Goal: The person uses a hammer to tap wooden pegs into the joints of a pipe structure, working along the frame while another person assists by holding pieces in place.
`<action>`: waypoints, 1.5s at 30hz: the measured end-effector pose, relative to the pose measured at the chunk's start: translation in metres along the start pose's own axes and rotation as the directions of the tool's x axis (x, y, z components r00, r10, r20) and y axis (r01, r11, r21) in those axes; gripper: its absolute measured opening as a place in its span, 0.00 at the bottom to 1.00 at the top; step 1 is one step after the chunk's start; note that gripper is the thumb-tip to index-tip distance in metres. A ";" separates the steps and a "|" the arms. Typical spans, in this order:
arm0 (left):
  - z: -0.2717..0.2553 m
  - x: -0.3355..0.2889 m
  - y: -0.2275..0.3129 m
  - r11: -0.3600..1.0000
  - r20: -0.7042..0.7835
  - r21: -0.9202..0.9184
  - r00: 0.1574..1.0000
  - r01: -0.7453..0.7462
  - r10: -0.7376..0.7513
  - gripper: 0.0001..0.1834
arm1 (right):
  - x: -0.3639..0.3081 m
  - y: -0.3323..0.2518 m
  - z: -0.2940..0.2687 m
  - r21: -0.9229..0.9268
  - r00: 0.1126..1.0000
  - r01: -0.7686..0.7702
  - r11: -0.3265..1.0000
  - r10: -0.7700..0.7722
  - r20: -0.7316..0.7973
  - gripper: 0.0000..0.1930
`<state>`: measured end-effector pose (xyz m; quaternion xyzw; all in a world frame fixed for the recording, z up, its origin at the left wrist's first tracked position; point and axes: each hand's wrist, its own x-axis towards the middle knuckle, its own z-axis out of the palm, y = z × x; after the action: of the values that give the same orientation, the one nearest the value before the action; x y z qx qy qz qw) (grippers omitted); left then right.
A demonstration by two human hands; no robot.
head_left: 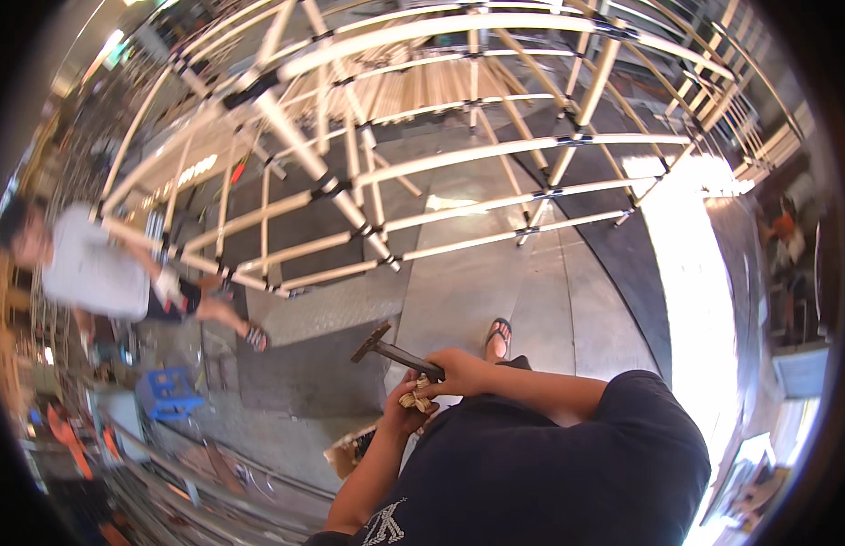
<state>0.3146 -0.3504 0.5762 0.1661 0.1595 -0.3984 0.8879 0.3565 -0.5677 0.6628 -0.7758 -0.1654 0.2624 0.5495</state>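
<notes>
My right hand (457, 372) is closed round the handle of a hammer (402, 355), whose dark head points away to the far left. Just below it my left hand (402, 415) grips a small cluster of pale yellow pieces (417, 397); their exact kind is too small to make out. The fingers of my right hand come up against this cluster. Both hands are close together in front of my body. Beyond them stands a large frame of pale poles (459, 162) joined by black connectors (328, 185).
A person in a white shirt (99, 264) stands at the left, beside the frame's corner. Nearer lie a blue plastic stool (167, 393) and long metal bars (186, 473). An open cardboard box (339, 458) is beside my left forearm. Dark sheets (304, 375) cover parts of the floor.
</notes>
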 end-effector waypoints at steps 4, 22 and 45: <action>0.057 0.096 -0.014 0.988 -0.010 0.007 0.988 0.157 -0.157 0.20 | -0.029 0.033 -0.103 0.082 0.975 -0.060 0.995 0.076 -0.209 0.22; 0.370 0.370 0.080 0.689 0.539 0.669 0.820 -0.279 -0.192 0.11 | -0.059 -0.038 -0.418 -0.151 0.592 0.326 0.933 -0.326 -0.737 0.14; 0.665 0.466 0.064 -0.539 0.798 0.597 0.506 -0.594 0.327 0.18 | -0.074 -0.148 -0.710 0.159 0.916 0.212 0.964 -0.139 -0.377 0.20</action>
<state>0.7575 -0.8959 0.9880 0.7666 -0.3776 0.1144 0.5067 0.7191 -1.1009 1.0020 -0.7348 -0.1037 0.0793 0.6656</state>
